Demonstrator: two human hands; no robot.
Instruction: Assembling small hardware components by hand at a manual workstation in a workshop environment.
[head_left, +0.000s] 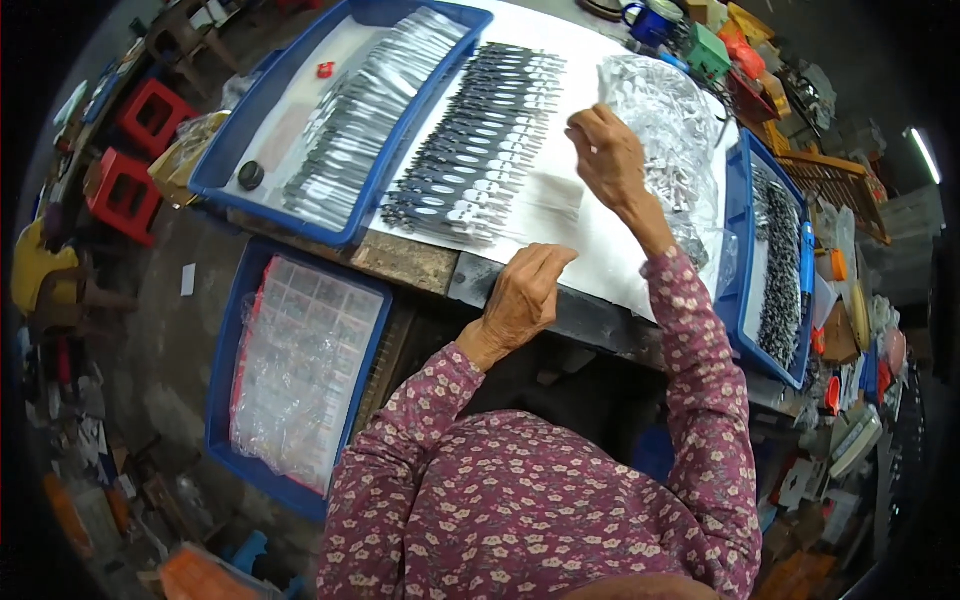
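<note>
- Two floral plum-coloured sleeves point(705, 345) reach in from the near side; at near left, a deep blue plastic bin point(222, 375) holds a divided case under clear wrap.
- The bare left hand point(520, 300) is by the bench's near edge point(400, 258), back upward, fingers bent together and pointing far right. Whether it grips anything, I cannot tell.
- At right, a blue plastic tray point(765, 362) carries a mass of small dark pieces point(775, 270).
- The slender black-and-white pieces point(478, 158) with pale ovals lie in a long row on a white sheet point(615, 255). Each one's long axis runs roughly left to right; the row stretches from near left to far right.
- The row lies far left of the left hand, which is nearer its near end; the right hand point(607, 160) is nearer its far end.
- That right hand is raised, wrist bent leftward, fingertips curled toward the thumb; its contents are unclear.
- Just right of it sits a clear plastic bag point(668, 115) of pale parts.
- At far left, another blue tray point(270, 216) holds silvery sleeved strips point(370, 115).
</note>
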